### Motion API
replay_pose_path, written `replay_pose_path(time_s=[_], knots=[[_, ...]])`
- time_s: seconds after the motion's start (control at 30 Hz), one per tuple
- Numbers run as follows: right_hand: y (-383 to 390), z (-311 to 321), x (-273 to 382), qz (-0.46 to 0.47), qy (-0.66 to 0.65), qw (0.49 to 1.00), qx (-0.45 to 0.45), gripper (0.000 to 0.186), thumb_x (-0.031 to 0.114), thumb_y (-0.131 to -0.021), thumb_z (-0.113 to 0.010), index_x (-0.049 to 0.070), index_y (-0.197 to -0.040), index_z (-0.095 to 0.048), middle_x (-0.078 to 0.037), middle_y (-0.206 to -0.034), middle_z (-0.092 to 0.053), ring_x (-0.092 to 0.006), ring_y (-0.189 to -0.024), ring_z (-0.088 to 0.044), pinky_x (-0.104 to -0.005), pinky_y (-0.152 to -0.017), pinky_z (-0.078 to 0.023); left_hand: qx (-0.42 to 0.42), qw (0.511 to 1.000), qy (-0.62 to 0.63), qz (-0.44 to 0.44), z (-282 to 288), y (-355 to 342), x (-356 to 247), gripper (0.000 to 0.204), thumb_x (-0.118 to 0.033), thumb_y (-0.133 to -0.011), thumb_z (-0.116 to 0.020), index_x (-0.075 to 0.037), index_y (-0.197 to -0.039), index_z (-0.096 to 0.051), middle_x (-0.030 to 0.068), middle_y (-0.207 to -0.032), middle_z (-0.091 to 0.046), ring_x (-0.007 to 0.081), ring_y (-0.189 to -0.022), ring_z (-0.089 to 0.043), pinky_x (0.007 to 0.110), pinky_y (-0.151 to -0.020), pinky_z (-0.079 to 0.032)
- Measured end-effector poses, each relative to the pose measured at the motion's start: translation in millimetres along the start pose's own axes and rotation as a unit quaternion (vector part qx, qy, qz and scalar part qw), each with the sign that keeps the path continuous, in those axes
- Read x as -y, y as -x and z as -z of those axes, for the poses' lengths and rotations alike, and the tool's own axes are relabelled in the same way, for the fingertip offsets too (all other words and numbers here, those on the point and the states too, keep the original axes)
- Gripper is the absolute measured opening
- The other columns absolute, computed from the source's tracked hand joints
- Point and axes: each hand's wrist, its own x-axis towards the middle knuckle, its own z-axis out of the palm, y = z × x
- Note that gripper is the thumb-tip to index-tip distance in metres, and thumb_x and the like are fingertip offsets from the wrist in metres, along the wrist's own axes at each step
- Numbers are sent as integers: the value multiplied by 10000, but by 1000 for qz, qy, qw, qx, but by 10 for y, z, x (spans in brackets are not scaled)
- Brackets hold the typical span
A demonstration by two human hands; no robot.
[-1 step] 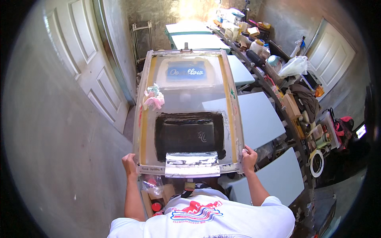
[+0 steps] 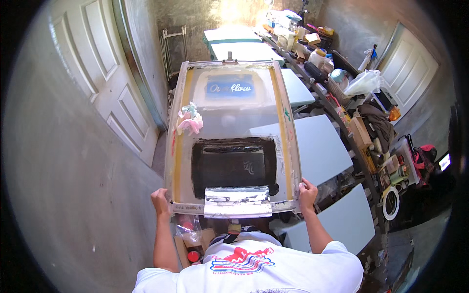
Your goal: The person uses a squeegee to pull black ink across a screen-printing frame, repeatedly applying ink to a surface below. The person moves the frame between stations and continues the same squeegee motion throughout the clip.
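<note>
A large screen-printing frame (image 2: 295,161) with pale mesh lies in front of me. My left hand (image 2: 160,200) is closed on its near left corner. At the near right corner my right hand (image 2: 308,195) grips the rim, thumb on top. Toward the near end, black ink (image 2: 198,168) surrounds a dark rectangle on the mesh. A white strip (image 2: 237,202) smeared with black overlaps the near rim. Farther off, a blue patch (image 2: 229,88) carries white lettering. Crumpled pink and pale-blue tissue (image 2: 190,120) rests at the left side of the frame.
Pale blue boards (image 2: 320,146) stand in a row beneath and to the right. Beyond them runs a cluttered shelf (image 2: 359,129) with containers and bags. A wall with a white door (image 2: 105,63) is close on the left. A red-lidded container (image 2: 194,256) sits by my left forearm.
The light mark on the dark rectangle has shifted slightly. Both hands keep their hold on the frame's near corners.
</note>
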Motion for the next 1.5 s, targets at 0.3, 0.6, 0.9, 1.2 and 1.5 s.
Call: replay_pose_path(time_s=[0.3,0.6,0.9,1.2,1.5], knots=[[-650,-716,319,-13,-3,1000,2,388,61,-888,-615,-59,-1249,-688,-191,-1001,-751,-194,-858,-695,-315,-792,-534,9,1000,-17,-10,-423,-989,-217,260,-131,-801,-591,-25,-605,-458,-42,-635,-387,107,-625,-360,340,-582,-278],[-1555,-1868,605,-28,17,999,7,375,70,-887,-621,-61,-1230,-697,-195,-1006,-754,-209,-884,-708,-322,-820,-535,-11,999,-46,-18,-831,-2377,-348,277,-142,-805,-591,-32,-592,-454,-42,-619,-389,101,-613,-352,343,-562,-255],[-2535,-3162,890,-64,9,998,22,366,65,-890,-620,-49,-1227,-704,-186,-990,-758,-203,-862,-709,-320,-805,-539,-24,998,-51,-16,-1229,-3860,-704,253,-141,-810,-593,-2,-609,-529,-46,-613,-426,94,-600,-381,330,-547,-272],[-3389,-4138,1196,-62,15,998,15,371,70,-885,-624,-42,-1228,-707,-192,-1024,-750,-213,-884,-714,-334,-811,-546,-21,999,-41,-7,-1737,-5182,-665,267,-145,-806,-594,24,-616,-511,-29,-615,-435,107,-609,-377,347,-553,-269],[-4471,-5249,1668,-40,18,999,-4,369,62,-883,-625,-60,-1222,-701,-171,-992,-751,-191,-848,-701,-322,-793,-537,-13,996,-77,-40,-2667,-6777,-1078,273,-140,-783,-601,14,-615,-452,-33,-616,-407,115,-612,-352,356,-560,-267]])
